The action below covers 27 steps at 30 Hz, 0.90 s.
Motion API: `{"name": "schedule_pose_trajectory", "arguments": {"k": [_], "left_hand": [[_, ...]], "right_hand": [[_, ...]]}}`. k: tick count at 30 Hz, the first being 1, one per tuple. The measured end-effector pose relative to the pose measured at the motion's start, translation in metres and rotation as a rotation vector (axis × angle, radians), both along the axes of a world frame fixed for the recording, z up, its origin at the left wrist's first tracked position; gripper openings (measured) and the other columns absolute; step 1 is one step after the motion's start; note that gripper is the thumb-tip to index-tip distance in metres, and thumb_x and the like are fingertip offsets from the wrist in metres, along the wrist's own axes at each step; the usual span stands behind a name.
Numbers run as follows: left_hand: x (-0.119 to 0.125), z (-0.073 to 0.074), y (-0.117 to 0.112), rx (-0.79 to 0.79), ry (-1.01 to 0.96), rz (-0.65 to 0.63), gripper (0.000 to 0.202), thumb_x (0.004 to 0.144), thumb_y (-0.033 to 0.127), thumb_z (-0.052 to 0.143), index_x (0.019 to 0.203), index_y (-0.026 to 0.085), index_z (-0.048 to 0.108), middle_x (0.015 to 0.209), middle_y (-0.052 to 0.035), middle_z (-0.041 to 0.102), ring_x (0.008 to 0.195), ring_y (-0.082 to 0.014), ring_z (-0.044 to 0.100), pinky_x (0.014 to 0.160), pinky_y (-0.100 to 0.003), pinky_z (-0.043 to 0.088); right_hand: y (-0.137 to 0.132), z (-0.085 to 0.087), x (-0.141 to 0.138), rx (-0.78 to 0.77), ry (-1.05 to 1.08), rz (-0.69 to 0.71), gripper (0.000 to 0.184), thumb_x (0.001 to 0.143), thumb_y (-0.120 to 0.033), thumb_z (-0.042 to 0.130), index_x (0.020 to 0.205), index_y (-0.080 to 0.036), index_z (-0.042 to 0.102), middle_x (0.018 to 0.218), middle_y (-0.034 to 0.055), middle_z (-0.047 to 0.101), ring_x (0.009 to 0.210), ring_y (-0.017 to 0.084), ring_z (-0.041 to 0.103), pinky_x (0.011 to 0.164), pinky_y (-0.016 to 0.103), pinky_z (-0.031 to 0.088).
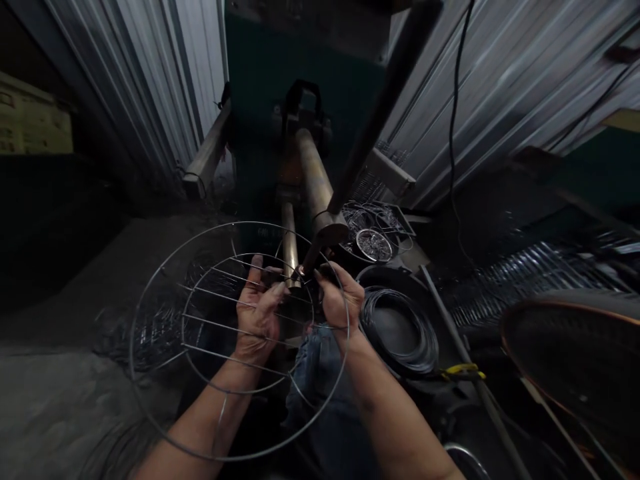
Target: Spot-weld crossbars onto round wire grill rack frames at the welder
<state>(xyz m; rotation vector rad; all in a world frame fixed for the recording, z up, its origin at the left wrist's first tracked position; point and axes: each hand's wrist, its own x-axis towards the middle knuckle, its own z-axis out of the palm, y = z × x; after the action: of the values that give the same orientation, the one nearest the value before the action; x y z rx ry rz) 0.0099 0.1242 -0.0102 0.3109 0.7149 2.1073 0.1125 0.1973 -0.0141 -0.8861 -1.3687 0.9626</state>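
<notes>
A round wire rack (215, 324), with an outer ring, an inner ring and several cross wires, is tilted in front of me. My left hand (259, 310) is closed on the rack's wires, thumb beside the tip of a lower brass-coloured rod (291, 243). On the other side of that tip, my right hand (341, 297) has its fingers pinched by the rack's right edge. What those fingers hold is hidden. A thick metal cylinder (315, 177) juts toward me above the hands, with a dark slanting bar (380, 120) through its end. The rack's far edge meets the rod tips.
Right of my hands lies a coil of wire (400, 330) in a black round container, with a bowl of small metal pieces (374, 245) behind it. A fan-like round guard (575, 347) stands far right. Wire pieces (160, 327) lie on the floor at left.
</notes>
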Motion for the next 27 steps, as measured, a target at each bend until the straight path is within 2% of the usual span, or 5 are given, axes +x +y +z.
{"name": "schedule_pose_trajectory", "arguments": {"k": [3,7,14,20,27], "left_hand": [[-0.001,0.001,0.000,-0.011,-0.007,0.038,0.060,0.063,0.016,0.079,0.118,0.024,0.059,0.096,-0.0009,0.062,0.064,-0.0084,0.059,0.059,-0.020,0.048],[0.000,0.006,0.001,-0.016,-0.016,0.068,0.061,0.064,0.016,0.078,0.121,0.025,0.056,0.097,-0.0002,0.061,0.063,-0.0068,0.058,0.056,-0.018,0.047],[0.004,0.013,0.004,-0.005,-0.075,0.104,0.068,0.063,0.018,0.078,0.125,0.025,0.052,0.097,0.0006,0.060,0.060,-0.0060,0.056,0.055,-0.019,0.048],[0.005,0.010,0.006,-0.018,-0.060,0.135,0.066,0.066,0.019,0.077,0.127,0.024,0.051,0.096,0.0001,0.060,0.060,-0.0054,0.055,0.053,-0.018,0.047],[0.003,0.009,0.009,-0.009,-0.080,0.142,0.068,0.062,0.017,0.079,0.125,0.024,0.052,0.093,0.0016,0.061,0.057,-0.0054,0.055,0.052,-0.018,0.048]], "right_hand": [[0.007,-0.003,-0.002,0.064,-0.057,0.007,0.011,0.073,-0.023,0.067,0.082,-0.019,0.072,0.076,0.0001,0.065,0.072,0.016,0.058,0.071,0.029,0.048],[0.016,-0.002,-0.006,0.057,-0.082,0.047,0.012,0.072,-0.024,0.066,0.081,-0.019,0.073,0.076,-0.0004,0.065,0.072,0.017,0.059,0.072,0.028,0.049],[0.024,0.008,-0.013,0.053,-0.040,0.102,0.014,0.067,-0.025,0.064,0.077,-0.019,0.073,0.072,-0.0010,0.065,0.069,0.016,0.058,0.069,0.028,0.049],[0.020,0.012,-0.012,0.026,-0.026,0.101,0.016,0.065,-0.023,0.065,0.078,-0.019,0.074,0.070,-0.0017,0.066,0.067,0.016,0.058,0.067,0.028,0.048],[0.023,0.012,-0.014,0.018,-0.026,0.128,0.017,0.066,-0.023,0.061,0.076,-0.018,0.073,0.071,-0.0008,0.066,0.067,0.017,0.058,0.066,0.028,0.047]]}}
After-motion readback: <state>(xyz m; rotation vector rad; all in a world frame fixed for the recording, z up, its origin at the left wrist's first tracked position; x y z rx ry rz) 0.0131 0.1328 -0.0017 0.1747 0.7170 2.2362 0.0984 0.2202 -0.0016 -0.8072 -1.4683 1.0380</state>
